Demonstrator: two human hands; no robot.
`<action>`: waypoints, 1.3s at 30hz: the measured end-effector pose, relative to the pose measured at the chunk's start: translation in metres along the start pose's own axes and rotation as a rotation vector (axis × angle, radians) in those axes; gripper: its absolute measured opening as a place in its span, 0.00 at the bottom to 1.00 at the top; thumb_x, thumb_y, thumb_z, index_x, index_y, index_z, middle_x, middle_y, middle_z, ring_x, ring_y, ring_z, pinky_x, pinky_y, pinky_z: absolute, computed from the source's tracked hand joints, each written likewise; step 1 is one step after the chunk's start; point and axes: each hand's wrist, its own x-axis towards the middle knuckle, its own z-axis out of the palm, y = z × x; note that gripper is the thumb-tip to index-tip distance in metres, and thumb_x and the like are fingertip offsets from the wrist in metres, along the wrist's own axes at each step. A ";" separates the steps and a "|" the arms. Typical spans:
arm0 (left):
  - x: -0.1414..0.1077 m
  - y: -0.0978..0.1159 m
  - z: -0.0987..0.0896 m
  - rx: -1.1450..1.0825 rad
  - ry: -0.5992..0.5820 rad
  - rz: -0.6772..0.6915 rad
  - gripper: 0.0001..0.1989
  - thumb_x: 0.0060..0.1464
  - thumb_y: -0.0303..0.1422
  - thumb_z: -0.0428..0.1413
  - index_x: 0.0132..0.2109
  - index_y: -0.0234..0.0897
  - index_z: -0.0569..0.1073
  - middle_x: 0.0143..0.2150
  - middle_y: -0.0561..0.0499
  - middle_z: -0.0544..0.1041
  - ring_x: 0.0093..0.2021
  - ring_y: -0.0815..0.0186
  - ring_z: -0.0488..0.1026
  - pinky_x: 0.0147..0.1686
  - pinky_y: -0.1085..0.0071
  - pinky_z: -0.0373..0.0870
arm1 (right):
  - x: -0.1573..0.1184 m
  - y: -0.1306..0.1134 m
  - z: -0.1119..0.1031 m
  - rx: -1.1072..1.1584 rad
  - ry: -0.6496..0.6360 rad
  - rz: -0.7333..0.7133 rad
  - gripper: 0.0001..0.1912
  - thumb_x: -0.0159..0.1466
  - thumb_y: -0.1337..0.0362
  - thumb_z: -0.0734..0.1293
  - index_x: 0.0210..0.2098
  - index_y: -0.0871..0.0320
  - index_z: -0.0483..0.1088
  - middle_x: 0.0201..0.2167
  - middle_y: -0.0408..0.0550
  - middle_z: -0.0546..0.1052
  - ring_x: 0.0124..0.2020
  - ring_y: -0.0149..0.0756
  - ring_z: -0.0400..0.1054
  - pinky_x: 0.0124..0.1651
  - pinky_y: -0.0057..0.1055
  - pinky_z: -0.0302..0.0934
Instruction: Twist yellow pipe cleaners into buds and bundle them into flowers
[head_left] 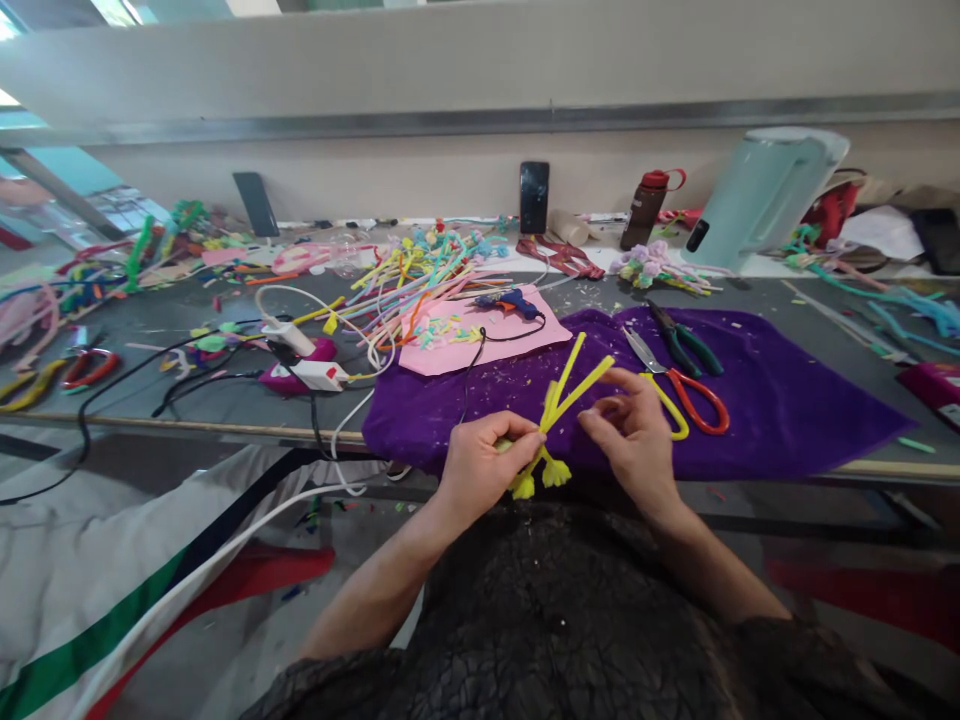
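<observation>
My left hand [491, 455] pinches a small bunch of yellow pipe cleaner flowers [555, 472] between thumb and fingers. Fluffy yellow heads hang below the grip, while straight stems [574, 390] spread upward to the right. Close to the stem ends, my right hand [630, 430] has its fingers bent and the thumb apart, with nothing visible between them. Whether its index finger touches a stem tip is hard to tell. Scissors with red and yellow handles [697, 402] and dark green-handled pliers [686, 343] lie just beyond that hand on a purple cloth [787, 390].
A blue glue gun [514, 302] rests on a pink sheet [525, 335] with scraps. Power strips [307, 376] and cables lie left. Many coloured pipe cleaners [420, 280] are piled behind. A phone [534, 197], a bottle [645, 210] and a pale green kettle [769, 200] stand at the back.
</observation>
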 end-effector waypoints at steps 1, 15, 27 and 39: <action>-0.001 0.002 0.000 0.040 0.038 0.034 0.08 0.49 0.35 0.57 0.30 0.36 0.76 0.25 0.51 0.77 0.24 0.69 0.71 0.26 0.74 0.66 | -0.001 -0.003 0.000 -0.018 0.048 -0.035 0.18 0.56 0.65 0.67 0.46 0.53 0.63 0.40 0.45 0.69 0.28 0.28 0.63 0.30 0.27 0.59; 0.002 -0.002 0.011 0.432 0.165 0.315 0.08 0.53 0.34 0.54 0.30 0.36 0.75 0.28 0.51 0.77 0.30 0.67 0.73 0.32 0.72 0.64 | 0.003 0.007 0.024 0.305 -0.265 0.216 0.10 0.53 0.60 0.69 0.24 0.60 0.69 0.18 0.39 0.67 0.19 0.25 0.59 0.22 0.23 0.56; 0.007 -0.001 0.012 0.355 0.047 0.161 0.06 0.51 0.33 0.55 0.31 0.38 0.76 0.30 0.50 0.79 0.31 0.66 0.74 0.32 0.72 0.64 | 0.005 0.014 0.028 0.286 -0.235 0.248 0.06 0.52 0.64 0.68 0.25 0.61 0.71 0.17 0.39 0.66 0.16 0.23 0.56 0.19 0.22 0.52; 0.019 -0.014 0.014 -0.752 -0.317 -0.411 0.10 0.41 0.34 0.62 0.22 0.32 0.70 0.16 0.55 0.70 0.15 0.77 0.63 0.18 0.79 0.58 | 0.013 0.030 0.027 0.445 -0.340 0.150 0.08 0.49 0.61 0.71 0.28 0.56 0.74 0.26 0.43 0.73 0.27 0.32 0.65 0.32 0.29 0.61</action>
